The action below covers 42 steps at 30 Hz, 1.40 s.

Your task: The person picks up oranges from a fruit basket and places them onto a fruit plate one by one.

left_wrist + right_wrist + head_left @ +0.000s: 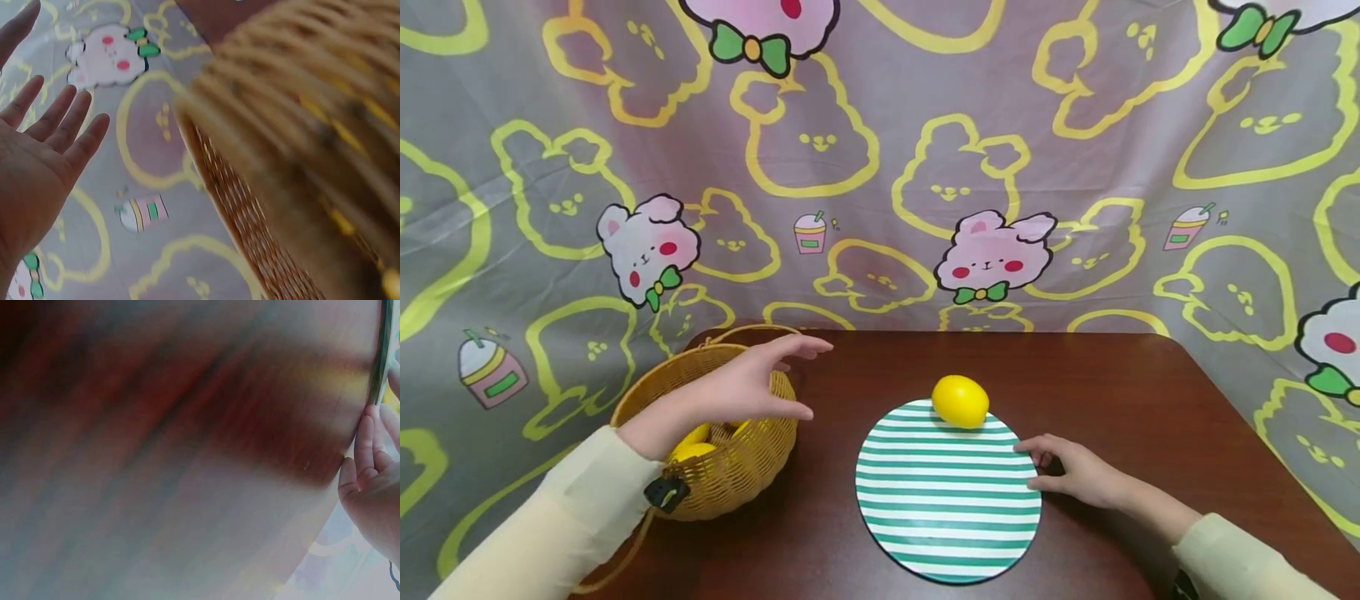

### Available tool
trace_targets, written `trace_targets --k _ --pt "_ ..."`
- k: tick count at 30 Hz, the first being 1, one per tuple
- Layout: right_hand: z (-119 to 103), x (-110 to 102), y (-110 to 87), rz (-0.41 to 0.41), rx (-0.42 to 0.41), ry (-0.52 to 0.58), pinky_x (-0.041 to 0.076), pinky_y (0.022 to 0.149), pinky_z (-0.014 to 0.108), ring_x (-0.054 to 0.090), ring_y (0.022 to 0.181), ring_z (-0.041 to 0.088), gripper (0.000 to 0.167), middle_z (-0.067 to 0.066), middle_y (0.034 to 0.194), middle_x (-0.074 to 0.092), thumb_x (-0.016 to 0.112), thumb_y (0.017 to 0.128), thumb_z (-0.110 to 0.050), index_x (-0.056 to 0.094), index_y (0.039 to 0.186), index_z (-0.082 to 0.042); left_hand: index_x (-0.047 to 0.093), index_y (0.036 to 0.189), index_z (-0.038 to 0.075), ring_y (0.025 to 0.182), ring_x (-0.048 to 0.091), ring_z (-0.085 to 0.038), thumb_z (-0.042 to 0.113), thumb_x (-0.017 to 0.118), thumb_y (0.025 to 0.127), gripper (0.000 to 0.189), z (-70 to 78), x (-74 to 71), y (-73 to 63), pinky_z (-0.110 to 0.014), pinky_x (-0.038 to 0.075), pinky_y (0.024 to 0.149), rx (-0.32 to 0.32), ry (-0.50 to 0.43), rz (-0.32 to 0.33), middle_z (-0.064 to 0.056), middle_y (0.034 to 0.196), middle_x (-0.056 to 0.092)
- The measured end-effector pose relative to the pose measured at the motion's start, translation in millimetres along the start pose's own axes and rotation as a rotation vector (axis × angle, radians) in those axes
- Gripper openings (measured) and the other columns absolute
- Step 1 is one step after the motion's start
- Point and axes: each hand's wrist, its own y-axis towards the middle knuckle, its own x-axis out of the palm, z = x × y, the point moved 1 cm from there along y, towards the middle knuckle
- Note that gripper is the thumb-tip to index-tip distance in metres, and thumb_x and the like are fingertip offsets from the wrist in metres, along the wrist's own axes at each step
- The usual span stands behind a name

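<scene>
In the head view my left hand [741, 387] is raised over the wicker basket [752, 475], fingers extended, thumb apart, and nothing held. The left wrist view shows that palm [31, 181] bare beside the blurred basket rim. Several yellow fruits [694, 450] lie inside the basket, partly hidden by its wall and my arm. My right hand [1086, 475] touches the right rim of a flat round plate [951, 500] with green and white stripes, its thumb and forefinger apart there. A yellow lemon [960, 402] sits at the plate's far edge.
The dark brown table [1097, 375] runs back to a grey cloth backdrop [880, 308] with cartoon bears. Basket and plate stand apart, the basket on the left. A thin basket handle [625, 554] hangs down at the near side.
</scene>
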Motion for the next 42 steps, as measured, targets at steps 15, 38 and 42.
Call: trace_targets --k 15,38,42 --pt "-0.4 -2.0 -0.3 0.008 -0.027 -0.033 0.045 0.073 0.024 0.049 0.086 0.011 0.049 -0.005 0.094 0.053 0.073 0.087 -0.028 0.058 0.129 -0.006 0.048 0.14 0.02 0.131 0.038 -0.033 0.033 0.084 0.075 0.075 -44.2 -43.8 -33.6 -0.061 0.03 0.102 -0.086 0.018 0.03 -0.005 0.144 0.045" --pt "0.7 -1.8 0.4 0.01 -0.005 -0.038 0.045 0.074 0.024 0.049 0.087 0.012 0.049 -0.005 0.094 0.053 0.073 0.087 -0.029 0.058 0.129 -0.008 0.052 0.132 -0.002 0.122 0.046 -0.045 0.025 0.082 0.079 0.067 -106.5 -61.1 -63.5 -0.062 0.034 0.1 -0.203 0.02 -0.065 -0.02 0.13 0.055" --pt "-0.2 -1.4 -0.1 0.012 -0.007 -0.041 0.045 0.074 0.024 0.049 0.087 0.012 0.049 -0.005 0.094 0.052 0.073 0.087 -0.028 0.058 0.128 -0.007 0.052 0.133 -0.003 0.122 0.046 -0.045 0.026 0.082 0.078 0.068 -113.1 -58.4 -61.2 -0.061 0.034 0.099 -0.224 0.026 -0.082 -0.022 0.13 0.054"
